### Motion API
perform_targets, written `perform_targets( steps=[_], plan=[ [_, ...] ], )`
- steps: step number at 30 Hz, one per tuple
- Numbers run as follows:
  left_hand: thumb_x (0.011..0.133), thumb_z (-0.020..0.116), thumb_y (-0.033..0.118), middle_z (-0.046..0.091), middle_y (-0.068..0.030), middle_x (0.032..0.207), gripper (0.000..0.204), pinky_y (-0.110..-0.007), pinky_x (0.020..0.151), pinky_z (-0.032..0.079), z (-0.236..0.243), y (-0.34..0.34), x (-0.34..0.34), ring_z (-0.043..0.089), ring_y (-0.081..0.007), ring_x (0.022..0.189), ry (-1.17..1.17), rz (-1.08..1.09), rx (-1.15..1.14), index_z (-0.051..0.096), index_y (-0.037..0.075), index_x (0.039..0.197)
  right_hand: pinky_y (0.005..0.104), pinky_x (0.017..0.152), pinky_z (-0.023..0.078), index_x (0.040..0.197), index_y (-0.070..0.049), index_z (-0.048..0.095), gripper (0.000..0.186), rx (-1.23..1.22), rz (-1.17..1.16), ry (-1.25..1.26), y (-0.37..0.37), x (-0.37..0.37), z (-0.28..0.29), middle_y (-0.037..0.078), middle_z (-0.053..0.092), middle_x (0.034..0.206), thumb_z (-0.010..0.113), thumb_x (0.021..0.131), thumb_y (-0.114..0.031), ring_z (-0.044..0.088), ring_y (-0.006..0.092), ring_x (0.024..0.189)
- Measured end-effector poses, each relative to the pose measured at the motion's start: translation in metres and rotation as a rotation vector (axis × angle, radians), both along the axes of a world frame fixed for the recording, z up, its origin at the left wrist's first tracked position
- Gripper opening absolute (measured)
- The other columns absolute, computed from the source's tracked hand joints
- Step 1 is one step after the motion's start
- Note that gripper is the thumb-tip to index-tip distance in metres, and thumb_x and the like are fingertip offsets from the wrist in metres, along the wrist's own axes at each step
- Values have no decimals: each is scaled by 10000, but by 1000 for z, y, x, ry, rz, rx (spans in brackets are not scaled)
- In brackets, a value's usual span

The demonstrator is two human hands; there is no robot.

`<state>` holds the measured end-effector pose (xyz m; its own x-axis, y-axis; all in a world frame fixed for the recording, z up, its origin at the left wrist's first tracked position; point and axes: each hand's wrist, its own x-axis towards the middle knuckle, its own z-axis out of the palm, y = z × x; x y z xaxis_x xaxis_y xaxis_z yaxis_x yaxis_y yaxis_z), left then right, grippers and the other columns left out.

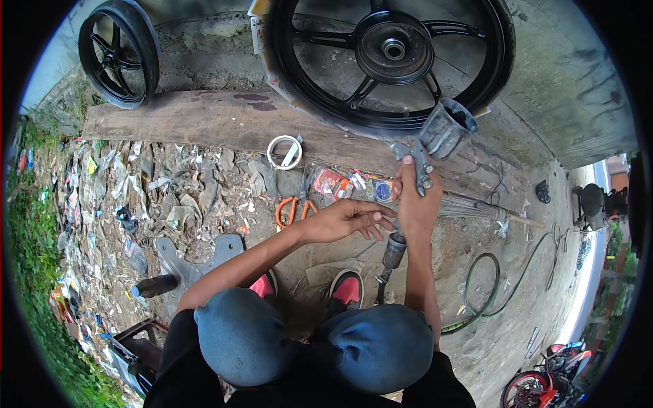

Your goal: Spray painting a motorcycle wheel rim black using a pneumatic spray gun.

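Observation:
My right hand [415,204] grips a grey paint spray gun [416,163] by its handle, its metal cup [445,128] tilted toward a large black motorcycle wheel [391,58] lying flat on the ground. My left hand [350,219] reaches across, fingers spread, touching the lower end of the gun near my right wrist. A dark hose fitting [393,250] hangs below the gun. I am squatting, knees in blue trousers, red shoes below.
A wooden plank [204,122] lies under the wheel's edge. A roll of tape [284,151], orange scissors [292,209] and small packets lie on the dirt. A second black wheel [119,54] stands far left. A green hose [486,299] curls right; litter and grass left.

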<state>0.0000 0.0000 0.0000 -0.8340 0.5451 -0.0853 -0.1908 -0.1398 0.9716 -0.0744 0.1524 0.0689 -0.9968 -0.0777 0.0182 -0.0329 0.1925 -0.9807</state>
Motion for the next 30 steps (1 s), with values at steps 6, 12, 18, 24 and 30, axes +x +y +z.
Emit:
perform_targets(
  steps=[6,12,18,24,30],
  plan=[
    [1132,529,253,715,-128,1249,413,-369,958,594,0,-11,22,731,-206,1039,-203,132,265,587,-33,1424,245,536,414,1469,-6,599,456,-121,113,-94,-32,10,5,-24,571,725,646,1083,-244,497,46,607],
    [1081,634,214,742,-104,1128,344,-343,921,604,6,-13,30,722,-171,1013,-142,118,253,657,-36,1316,253,607,482,1500,-19,573,504,-198,222,-65,-32,20,8,-1,627,792,649,1083,-292,562,61,677],
    [1066,658,194,756,-80,1107,335,-339,901,591,-15,3,30,718,-153,964,-203,84,243,683,-39,1306,260,651,509,1513,-23,564,541,-71,111,-117,-21,31,7,20,651,811,658,1078,-330,588,73,703],
    [1057,676,208,754,-61,1037,316,-326,837,609,-34,16,15,716,-134,899,-217,48,268,708,-31,1260,260,631,472,1476,-18,582,473,-82,20,-100,-10,23,-11,15,614,850,626,1098,-298,549,82,684],
    [1053,683,210,752,-60,1004,312,-319,830,614,-32,28,-5,720,-140,876,-219,-10,261,715,-28,1253,242,574,447,1468,-3,603,516,-60,-96,-3,4,11,-19,1,631,796,683,1066,-316,541,58,651]
  ],
)
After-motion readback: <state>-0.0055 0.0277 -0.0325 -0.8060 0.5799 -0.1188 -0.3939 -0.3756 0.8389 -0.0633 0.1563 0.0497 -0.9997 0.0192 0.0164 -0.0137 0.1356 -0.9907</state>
